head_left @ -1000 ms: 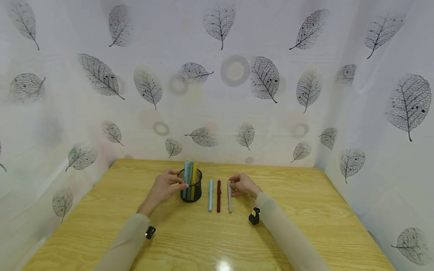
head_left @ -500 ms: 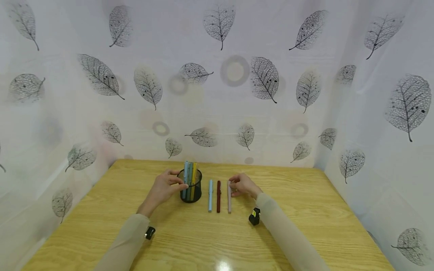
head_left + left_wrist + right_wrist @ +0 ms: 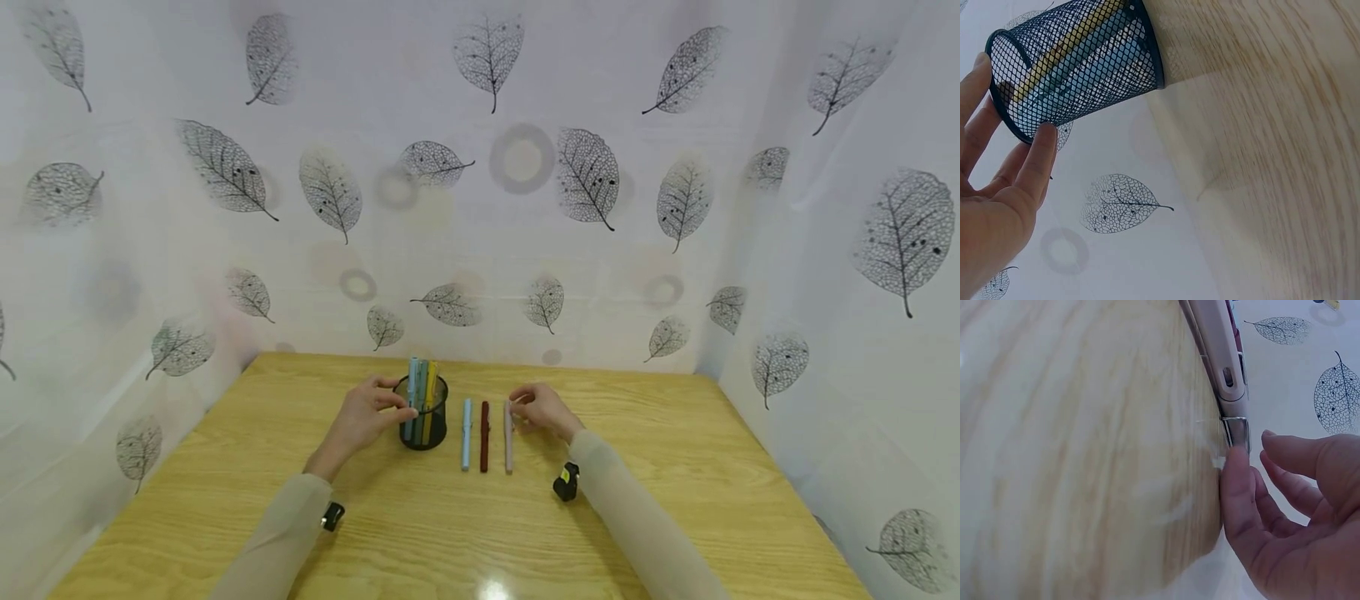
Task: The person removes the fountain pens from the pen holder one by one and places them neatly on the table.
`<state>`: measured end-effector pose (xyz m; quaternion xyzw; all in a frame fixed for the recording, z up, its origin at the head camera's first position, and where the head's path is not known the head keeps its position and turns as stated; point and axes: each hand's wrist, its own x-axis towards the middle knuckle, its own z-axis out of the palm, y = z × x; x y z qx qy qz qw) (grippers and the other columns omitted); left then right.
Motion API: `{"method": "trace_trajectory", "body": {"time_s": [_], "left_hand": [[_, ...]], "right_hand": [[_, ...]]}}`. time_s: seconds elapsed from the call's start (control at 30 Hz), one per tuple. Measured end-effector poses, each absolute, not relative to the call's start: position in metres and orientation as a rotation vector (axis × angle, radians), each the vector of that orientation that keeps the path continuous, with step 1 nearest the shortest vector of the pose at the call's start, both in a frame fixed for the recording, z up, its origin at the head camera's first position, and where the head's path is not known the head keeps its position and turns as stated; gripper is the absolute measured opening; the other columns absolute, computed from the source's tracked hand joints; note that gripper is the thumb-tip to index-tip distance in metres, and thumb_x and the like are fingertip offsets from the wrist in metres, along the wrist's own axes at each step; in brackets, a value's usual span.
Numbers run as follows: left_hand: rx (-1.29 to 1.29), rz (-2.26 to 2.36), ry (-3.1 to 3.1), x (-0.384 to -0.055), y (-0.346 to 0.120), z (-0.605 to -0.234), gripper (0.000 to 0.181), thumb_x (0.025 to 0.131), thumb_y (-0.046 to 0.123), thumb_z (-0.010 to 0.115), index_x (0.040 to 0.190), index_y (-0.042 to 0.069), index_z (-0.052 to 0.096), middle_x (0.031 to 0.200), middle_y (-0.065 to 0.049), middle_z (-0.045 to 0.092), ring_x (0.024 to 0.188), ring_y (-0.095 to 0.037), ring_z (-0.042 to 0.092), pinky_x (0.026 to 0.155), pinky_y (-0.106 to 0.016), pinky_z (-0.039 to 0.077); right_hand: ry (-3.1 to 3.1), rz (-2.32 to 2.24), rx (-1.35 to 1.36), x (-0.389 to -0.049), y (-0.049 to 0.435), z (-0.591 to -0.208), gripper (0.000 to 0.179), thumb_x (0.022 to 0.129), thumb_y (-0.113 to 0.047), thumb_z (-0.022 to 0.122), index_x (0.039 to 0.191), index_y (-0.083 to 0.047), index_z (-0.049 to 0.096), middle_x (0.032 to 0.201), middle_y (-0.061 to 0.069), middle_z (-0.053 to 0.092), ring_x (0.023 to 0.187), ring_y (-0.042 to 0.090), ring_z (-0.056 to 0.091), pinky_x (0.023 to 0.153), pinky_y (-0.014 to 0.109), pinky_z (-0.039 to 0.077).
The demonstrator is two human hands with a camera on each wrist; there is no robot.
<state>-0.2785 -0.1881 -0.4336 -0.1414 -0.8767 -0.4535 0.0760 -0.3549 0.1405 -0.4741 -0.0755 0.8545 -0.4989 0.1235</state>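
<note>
A black mesh pen holder (image 3: 433, 427) stands on the table with a light blue pen (image 3: 412, 385), a grey-green pen (image 3: 422, 379) and a yellow pen (image 3: 431, 380) in it. My left hand (image 3: 369, 417) holds its rim between thumb and fingers; the left wrist view shows the grip from the side. To its right, a light blue pen (image 3: 467, 437), a dark red pen (image 3: 484, 437) and a pale pinkish pen (image 3: 508, 446) lie side by side. My right hand (image 3: 546, 410) is at the far end of the pinkish pen, one fingertip against it, the thumb apart.
The wood-grain table (image 3: 420, 533) ends at a pale curtain (image 3: 480, 250) printed with leaves, which hangs behind it and along both sides. Small black devices sit at both sleeves' cuffs.
My right hand has loosened from the pinkish pen and shifted slightly to the right. The pen stays in the row. My left hand keeps its place on the pen holder.
</note>
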Motion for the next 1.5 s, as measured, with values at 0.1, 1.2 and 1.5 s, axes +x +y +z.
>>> {"method": "trace_trajectory", "body": {"time_s": [0.1,1.2,1.5], "left_hand": [[-0.421,-1.367,-2.631,-0.279,-0.188,-0.435,0.021,0.083,0.030,0.079,0.089,0.010,0.076,0.134,-0.018,0.053,0.112,-0.042,0.064,0.089,-0.045,0.058],[-0.388,-1.381,-2.651,-0.281,-0.186,-0.434,0.022,0.082,0.029,0.080,0.089,0.009,0.076,0.135,-0.020,0.051,0.110,-0.040,0.065,0.089,-0.043,0.059],[-0.367,-1.395,-2.638,-0.280,-0.187,-0.434,0.023,0.082,0.029,0.080,0.090,0.008,0.076,0.136,-0.019,0.052,0.109,-0.041,0.065,0.089,-0.043,0.059]], "right_hand": [[2.536,-1.458,-0.208,-0.355,0.140,-0.474,0.019,0.095,-0.012,0.065,0.110,-0.002,0.067,0.101,0.012,0.066,0.072,0.017,0.058,0.055,0.027,0.054],[2.712,-1.478,-0.768,-0.349,0.096,-0.465,0.023,0.094,-0.035,0.067,0.105,-0.016,0.074,0.098,0.000,0.073,0.086,0.012,0.066,0.075,0.030,0.056],[2.683,-1.486,-0.890,-0.348,0.080,-0.463,0.020,0.094,-0.033,0.067,0.102,-0.017,0.074,0.095,0.000,0.074,0.081,0.027,0.069,0.063,0.032,0.059]]}}
